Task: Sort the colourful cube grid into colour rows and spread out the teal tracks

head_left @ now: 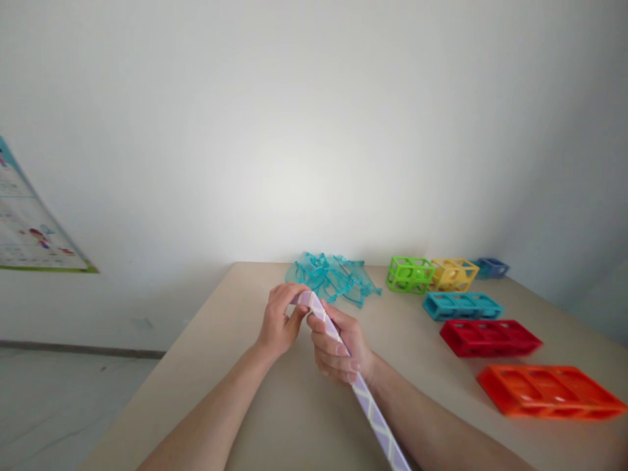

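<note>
A long lilac-and-white snake puzzle (375,417) of wedge segments runs from between my hands down past the bottom edge of the view. Its far end bends over to the left. My left hand (283,322) pinches that bent end between thumb and fingers. Lower down the straight length, my right hand (343,347) is closed, its fingers wrapped round the puzzle. Both hands are held above the table. The tip of the puzzle is partly hidden by my left fingers.
On the table (206,366), a pile of translucent teal pieces (333,278) lies near the wall. To the right stand green (410,274), yellow (454,274), blue (493,267), teal (462,305), red (490,337) and orange (552,390) plastic frame blocks. A poster (36,229) hangs left.
</note>
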`<state>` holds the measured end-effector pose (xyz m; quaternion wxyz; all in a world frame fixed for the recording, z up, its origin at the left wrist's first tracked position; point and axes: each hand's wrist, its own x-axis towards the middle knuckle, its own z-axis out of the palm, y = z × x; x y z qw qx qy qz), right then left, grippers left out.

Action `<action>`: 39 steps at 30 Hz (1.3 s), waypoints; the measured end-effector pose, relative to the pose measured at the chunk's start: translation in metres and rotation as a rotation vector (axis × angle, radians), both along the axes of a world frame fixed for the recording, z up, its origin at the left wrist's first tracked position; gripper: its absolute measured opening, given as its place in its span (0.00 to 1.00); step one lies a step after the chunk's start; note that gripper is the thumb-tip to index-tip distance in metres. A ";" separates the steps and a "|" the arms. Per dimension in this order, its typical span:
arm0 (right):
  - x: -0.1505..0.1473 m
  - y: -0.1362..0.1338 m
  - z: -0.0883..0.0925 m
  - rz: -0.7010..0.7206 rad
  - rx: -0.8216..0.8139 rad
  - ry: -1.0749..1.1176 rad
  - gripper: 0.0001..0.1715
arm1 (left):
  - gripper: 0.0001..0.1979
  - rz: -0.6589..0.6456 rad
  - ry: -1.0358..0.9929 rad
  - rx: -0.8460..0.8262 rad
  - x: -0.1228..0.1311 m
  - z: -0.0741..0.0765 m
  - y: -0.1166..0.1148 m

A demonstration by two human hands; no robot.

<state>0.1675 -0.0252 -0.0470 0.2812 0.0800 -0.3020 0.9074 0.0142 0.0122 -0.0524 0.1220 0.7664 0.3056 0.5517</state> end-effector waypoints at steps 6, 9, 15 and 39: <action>0.005 0.004 0.001 -0.046 -0.022 -0.141 0.30 | 0.18 -0.032 0.128 -0.154 -0.006 0.004 -0.004; 0.006 0.006 0.002 -0.070 -0.037 -0.194 0.30 | 0.18 -0.077 0.162 -0.198 -0.007 0.008 -0.006; 0.006 0.010 0.006 -0.227 -0.067 -0.427 0.31 | 0.22 -0.193 0.001 -0.488 0.000 0.002 -0.002; 0.020 0.012 0.003 -0.504 0.141 -0.841 0.18 | 0.27 -0.458 -0.120 -1.179 -0.010 0.020 0.001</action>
